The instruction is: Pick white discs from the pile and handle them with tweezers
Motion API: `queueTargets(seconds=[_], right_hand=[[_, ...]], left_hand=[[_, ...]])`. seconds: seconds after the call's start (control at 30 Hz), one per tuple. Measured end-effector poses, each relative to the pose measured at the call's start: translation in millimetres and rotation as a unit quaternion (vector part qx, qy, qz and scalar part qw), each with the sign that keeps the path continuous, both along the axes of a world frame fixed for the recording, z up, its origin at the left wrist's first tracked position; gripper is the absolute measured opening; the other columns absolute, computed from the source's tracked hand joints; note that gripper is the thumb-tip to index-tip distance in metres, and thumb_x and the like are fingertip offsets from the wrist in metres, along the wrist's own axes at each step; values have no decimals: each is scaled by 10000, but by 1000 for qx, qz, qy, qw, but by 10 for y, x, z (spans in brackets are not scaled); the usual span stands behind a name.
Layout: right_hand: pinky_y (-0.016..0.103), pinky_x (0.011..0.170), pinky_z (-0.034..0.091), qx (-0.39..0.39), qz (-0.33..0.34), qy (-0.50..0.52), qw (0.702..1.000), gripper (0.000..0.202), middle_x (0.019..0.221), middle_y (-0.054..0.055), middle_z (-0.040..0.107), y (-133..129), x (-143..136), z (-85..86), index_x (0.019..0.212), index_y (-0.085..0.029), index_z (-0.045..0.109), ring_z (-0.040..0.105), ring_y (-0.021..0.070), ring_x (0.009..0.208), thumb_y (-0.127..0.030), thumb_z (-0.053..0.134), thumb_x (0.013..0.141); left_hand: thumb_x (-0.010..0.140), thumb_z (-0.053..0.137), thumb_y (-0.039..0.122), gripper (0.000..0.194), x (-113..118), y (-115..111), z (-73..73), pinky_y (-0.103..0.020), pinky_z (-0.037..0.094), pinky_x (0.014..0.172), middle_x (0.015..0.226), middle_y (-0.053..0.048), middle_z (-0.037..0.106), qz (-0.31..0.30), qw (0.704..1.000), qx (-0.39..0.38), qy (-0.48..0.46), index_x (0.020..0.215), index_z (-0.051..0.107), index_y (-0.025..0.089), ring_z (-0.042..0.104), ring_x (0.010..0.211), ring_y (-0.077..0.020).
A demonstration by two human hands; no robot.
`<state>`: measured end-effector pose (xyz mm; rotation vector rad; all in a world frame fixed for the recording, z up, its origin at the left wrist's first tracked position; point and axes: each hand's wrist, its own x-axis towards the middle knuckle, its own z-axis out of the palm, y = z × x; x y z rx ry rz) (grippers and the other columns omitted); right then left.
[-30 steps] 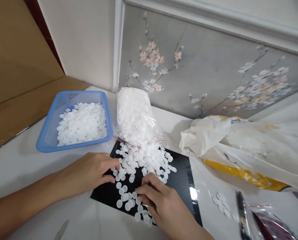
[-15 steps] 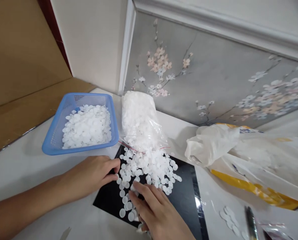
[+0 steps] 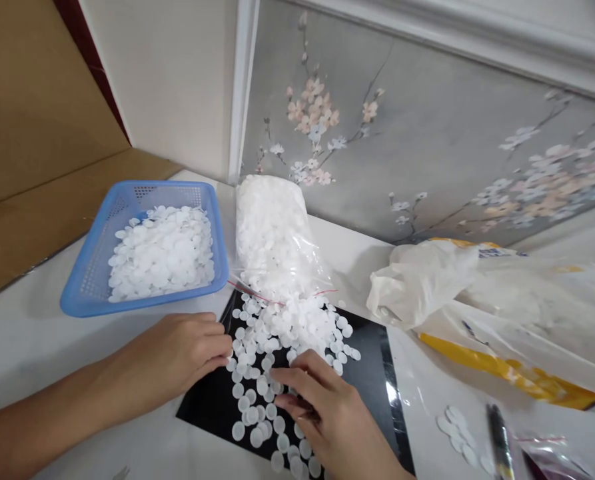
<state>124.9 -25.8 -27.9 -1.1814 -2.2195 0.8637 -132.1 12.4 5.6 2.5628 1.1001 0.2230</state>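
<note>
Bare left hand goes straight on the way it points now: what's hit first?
Most likely the small, round, translucent white discs scattered on the flat, glossy black sheet, right in front of the left hand. Depth is unclear there, so it may already be touching one.

1. The discs (image 3: 302,323) were whitish and translucent.
2. The sheet (image 3: 370,367) was black.
3. The basket (image 3: 144,303) was blue.
4. The zip bag (image 3: 272,220) was clear, red-striped.
5. The panel (image 3: 427,120) was grey with peach, white and pale-blue blossoms (image 3: 311,107).
6. The large bag (image 3: 507,317) was white and yellow.

Floral wall panel (image 3: 427,140), brown board (image 3: 37,100), dark pen (image 3: 500,437)
</note>
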Motion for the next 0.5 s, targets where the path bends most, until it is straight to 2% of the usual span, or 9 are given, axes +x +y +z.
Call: queueTargets(seconds=[0.07,0.13,0.2,0.27,0.4,0.5], right_hand=[[191,630,568,-10,14,-25,1000,421,971,39,584,11,-34,6,1031,-221,624,661,95,668,46,466,748],[194,614,550,-12,0,-40,999,364,894,18,584,15,-53,-6,911,-208,619,642,100,646,64,478,714],[181,560,514,-8,-23,-31,999,272,799,-4,569,21,-52,-16,800,-201,584,601,98,594,48,509,720],[168,533,484,-23,-34,-17,999,224,785,-8,567,30,-31,-6,772,-198,566,575,89,570,21,536,740],[158,502,441,-111,-77,-5,991,149,701,-22,585,42,29,76,736,-195,573,563,93,552,-53,581,782],[165,514,437,-190,-55,-10,980,125,632,-39,607,31,55,135,729,-200,617,582,105,559,-85,624,780]], left_hand=[[927,526,138,199,7,-8,21,-255,312,579,666,12,580,-1,1000,13,-16,765,632,185,525,667,-158],[936,523,153,200,27,-23,45,-254,323,589,670,14,581,-8,999,9,-40,771,632,188,520,670,-151],[931,536,152,201,60,-47,56,-256,328,591,668,19,590,-43,997,1,-64,752,618,191,510,661,-144],[921,550,141,209,102,-79,44,-266,328,585,660,23,602,-85,994,0,-75,723,592,191,493,643,-145],[911,571,137,187,168,-139,-32,-281,330,571,663,27,617,-118,990,-3,-74,732,555,190,478,627,-148],[907,602,171,147,179,-152,-89,-280,328,572,685,33,633,-127,989,-10,-75,770,552,192,491,637,-145]])
